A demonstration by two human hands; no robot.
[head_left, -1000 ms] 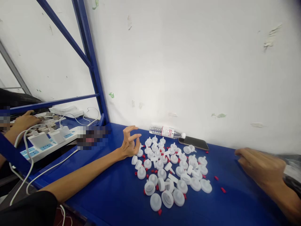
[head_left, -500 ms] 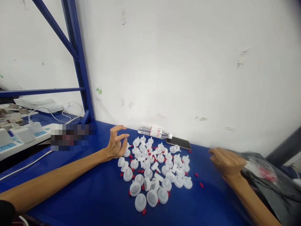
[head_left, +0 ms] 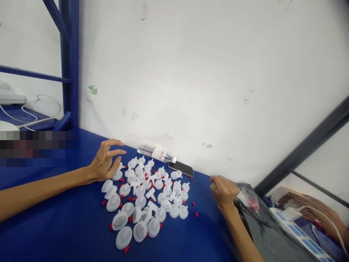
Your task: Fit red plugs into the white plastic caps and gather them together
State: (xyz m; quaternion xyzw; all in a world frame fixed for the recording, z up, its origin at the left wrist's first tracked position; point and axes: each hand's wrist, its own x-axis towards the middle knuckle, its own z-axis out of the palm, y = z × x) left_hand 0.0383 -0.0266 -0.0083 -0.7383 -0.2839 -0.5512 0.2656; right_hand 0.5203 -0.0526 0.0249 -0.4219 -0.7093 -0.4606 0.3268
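Note:
Many white plastic funnel-like caps (head_left: 140, 202) with thin stems lie heaped on the blue table (head_left: 89, 233). Small red plastic pieces (head_left: 126, 249) are scattered among them, and two lie apart on the right. At the heap's left back edge is my left hand (head_left: 105, 163), fingers spread and curved, with nothing visible between them. My right hand (head_left: 225, 191) rests right of the heap, its fingers curled in. Whatever it may hold is hidden. Just behind its wrist is a clear plastic bag (head_left: 249, 200) with red pieces inside.
A water bottle (head_left: 156, 153) and a black phone (head_left: 180, 169) lie by the wall behind the heap. Dark grey plastic sheeting (head_left: 261, 233) covers the right side. Farther right are a power strip (head_left: 302, 236) and another person's hand (head_left: 324, 214). A blue post (head_left: 71, 65) rises at left.
The view has turned right, so the table and things sit farther left in the picture. The power strip and another person's hand have come into view. My hands keep about the same places beside the heap.

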